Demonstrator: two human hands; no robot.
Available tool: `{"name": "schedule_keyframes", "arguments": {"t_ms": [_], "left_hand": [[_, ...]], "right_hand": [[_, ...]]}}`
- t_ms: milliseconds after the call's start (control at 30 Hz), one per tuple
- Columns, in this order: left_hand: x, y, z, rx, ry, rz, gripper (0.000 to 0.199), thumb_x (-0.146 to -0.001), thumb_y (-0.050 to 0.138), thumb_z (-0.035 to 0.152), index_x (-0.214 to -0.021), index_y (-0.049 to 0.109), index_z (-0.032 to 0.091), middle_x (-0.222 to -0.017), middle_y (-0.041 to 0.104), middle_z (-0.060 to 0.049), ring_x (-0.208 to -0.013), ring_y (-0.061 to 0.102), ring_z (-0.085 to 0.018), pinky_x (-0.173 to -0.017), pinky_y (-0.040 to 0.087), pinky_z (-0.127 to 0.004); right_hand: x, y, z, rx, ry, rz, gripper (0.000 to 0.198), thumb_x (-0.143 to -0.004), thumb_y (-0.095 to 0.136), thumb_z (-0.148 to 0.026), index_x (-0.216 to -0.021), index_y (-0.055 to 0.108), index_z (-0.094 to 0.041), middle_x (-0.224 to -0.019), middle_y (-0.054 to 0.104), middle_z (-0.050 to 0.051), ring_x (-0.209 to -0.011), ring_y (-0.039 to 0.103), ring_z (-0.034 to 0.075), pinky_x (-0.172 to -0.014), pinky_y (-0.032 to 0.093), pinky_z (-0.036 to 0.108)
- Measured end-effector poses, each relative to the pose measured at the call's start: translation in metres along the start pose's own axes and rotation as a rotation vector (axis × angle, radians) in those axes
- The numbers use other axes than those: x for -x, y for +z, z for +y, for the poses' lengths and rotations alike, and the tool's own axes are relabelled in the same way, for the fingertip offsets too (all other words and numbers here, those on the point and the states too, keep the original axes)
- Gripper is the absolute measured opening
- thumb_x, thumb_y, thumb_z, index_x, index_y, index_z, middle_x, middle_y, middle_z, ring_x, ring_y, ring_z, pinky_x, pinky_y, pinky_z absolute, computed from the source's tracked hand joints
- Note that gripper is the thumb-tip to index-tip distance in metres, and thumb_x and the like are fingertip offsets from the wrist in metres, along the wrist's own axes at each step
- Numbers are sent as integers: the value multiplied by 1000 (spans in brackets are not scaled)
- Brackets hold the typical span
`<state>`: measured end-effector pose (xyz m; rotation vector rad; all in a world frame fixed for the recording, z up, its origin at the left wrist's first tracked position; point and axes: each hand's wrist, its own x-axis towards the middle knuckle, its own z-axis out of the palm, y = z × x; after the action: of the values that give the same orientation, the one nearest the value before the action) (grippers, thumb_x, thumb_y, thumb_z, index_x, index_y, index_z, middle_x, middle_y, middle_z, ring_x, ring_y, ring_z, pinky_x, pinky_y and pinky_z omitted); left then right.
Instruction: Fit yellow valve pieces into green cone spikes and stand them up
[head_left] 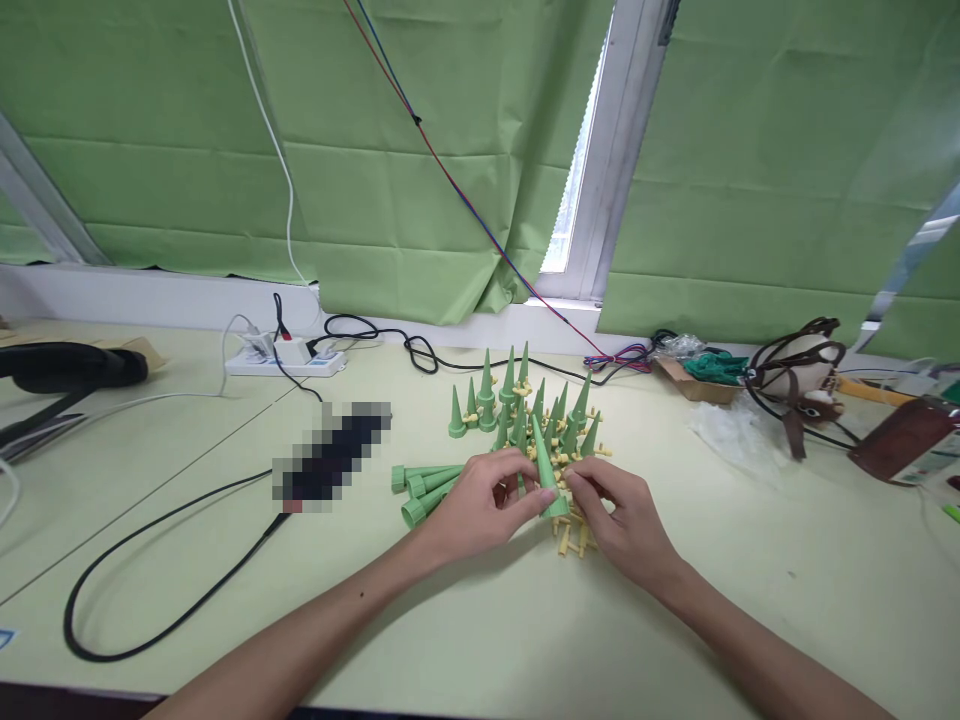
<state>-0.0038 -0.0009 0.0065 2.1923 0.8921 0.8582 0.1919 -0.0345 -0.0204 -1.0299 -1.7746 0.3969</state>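
Observation:
My left hand (484, 505) is closed on a green plastic cone spike (545, 470), its tip pointing up and its wide end down to the right. Close beside that spike, my right hand (626, 520) has its thumb and fingers pinched together; what sits between them, if anything, is too small to tell. Behind both hands stand several green spikes (487, 380), many with small yellow valve pieces on them. Loose yellow valve pieces (574, 540) lie below my fingers. Left of my left hand, several green spikes (424, 482) rest on their sides, partly hidden by the hand.
A white power strip (289, 362) and black cable (420, 350) run along the back wall. A blurred dark device (330, 460) lies to the left. On the right are a clear plastic bag (735, 435), a small cardboard box (694, 382) and a dark red bottle (907, 445).

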Motion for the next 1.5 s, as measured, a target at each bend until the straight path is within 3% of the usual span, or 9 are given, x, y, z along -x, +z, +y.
{"name": "schedule_keyframes", "arguments": {"t_ms": [267,700,1100,1500], "left_hand": [[1,1,-1,-28,52,32,22,-88,65,38,-84,61,17,-76,50,1,-59,44,-9,-53,37,-23],[5,4,-8,-45,154,59,19,-88,67,33,-98,62,18,-95,55,-3,-61,45,-9,-54,41,-23],[5,5,-12,-129,267,49,16,-94,57,20,-109,64,18,-106,54,-5,-55,40,-4,-53,39,-22],[5,5,-14,-289,458,82,23,-94,51,11,-113,61,18,-101,56,-7,-67,50,-10,-56,41,-21]], "right_hand": [[-1,1,1,31,6,-16,27,-100,46,-29,-77,56,-20,-66,53,0,-57,43,13,-54,37,26],[-1,1,0,18,36,-42,28,-101,44,-32,-78,54,-20,-66,51,-1,-55,42,13,-53,37,25],[-1,2,-1,-4,77,-84,25,-102,43,-30,-82,55,-20,-65,47,-3,-55,38,12,-53,33,26],[-1,3,0,-49,148,-107,27,-102,44,-35,-80,50,-21,-64,42,-5,-54,35,12,-51,29,25]]}}
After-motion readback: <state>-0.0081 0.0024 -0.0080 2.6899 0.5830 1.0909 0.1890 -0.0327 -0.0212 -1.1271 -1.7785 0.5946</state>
